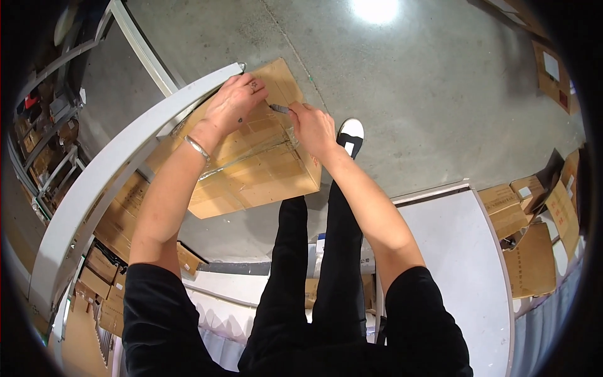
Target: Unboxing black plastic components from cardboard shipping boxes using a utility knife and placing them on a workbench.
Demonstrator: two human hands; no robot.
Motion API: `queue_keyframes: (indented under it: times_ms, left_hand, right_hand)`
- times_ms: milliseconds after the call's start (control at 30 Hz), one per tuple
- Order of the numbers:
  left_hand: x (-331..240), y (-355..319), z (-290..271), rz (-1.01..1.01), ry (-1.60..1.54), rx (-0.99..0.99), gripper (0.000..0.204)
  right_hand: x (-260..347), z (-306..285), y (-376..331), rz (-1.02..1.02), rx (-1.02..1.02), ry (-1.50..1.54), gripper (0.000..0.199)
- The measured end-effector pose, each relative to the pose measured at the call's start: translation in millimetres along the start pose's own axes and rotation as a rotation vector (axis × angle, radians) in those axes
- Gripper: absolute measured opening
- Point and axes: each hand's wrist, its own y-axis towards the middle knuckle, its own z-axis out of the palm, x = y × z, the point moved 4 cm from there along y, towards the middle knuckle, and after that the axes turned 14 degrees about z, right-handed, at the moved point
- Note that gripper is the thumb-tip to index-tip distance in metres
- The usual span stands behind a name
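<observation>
left hand [235, 103] flat on cardboard box [251, 157] | right hand [312, 127] gripping small knife [279, 109] at tape seam

Dressed in black throughout: short black sleeves ending above the elbows, forearms bare, black trousers below. Thin silver bangle [197, 149] around the left wrist. Small dark marks inked on the back of the left hand [233, 103]. Right hand [313, 129] without rings or bands. Black shoe [350, 137] with white toe cap.
</observation>
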Motion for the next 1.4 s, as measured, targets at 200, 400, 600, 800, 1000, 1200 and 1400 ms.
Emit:
queue_keyframes:
  times_ms: [200, 400, 600, 800, 1000, 1200, 1400]
  left_hand:
    - [-5, 15, 4, 0.009, 0.165, 0.141, 0.03]
    - [-8, 16, 7, -0.055, 0.208, 0.18, 0.029]
    - [-63, -10, -28, -0.419, -0.882, -0.792, 0.024]
    - [-190, -57, -183, -0.246, -2.123, -1.281, 0.006]
    - [-205, -121, -184, 0.052, -2.02, -1.455, 0.01]
    - [-227, -229, -159, 0.355, -1.95, -1.678, 0.016]
    - [-223, -341, -130, 0.602, -1.72, -1.971, 0.023]
  right_hand:
    - [-23, 14, -23, -0.219, 0.428, -0.423, 0.016]
    - [-107, 10, -120, -0.15, 0.381, -0.299, 0.011]
    - [-66, 16, -85, 0.342, 0.193, 0.528, 0.022]
    - [7, 73, -78, 0.253, -0.175, 0.475, 0.02]
    - [13, 71, -83, 0.184, -0.316, 0.177, 0.021]
    - [-28, 76, -50, 0.242, -0.317, 0.421, 0.024]
    - [-21, 83, -44, 0.429, -0.332, 0.72, 0.015]
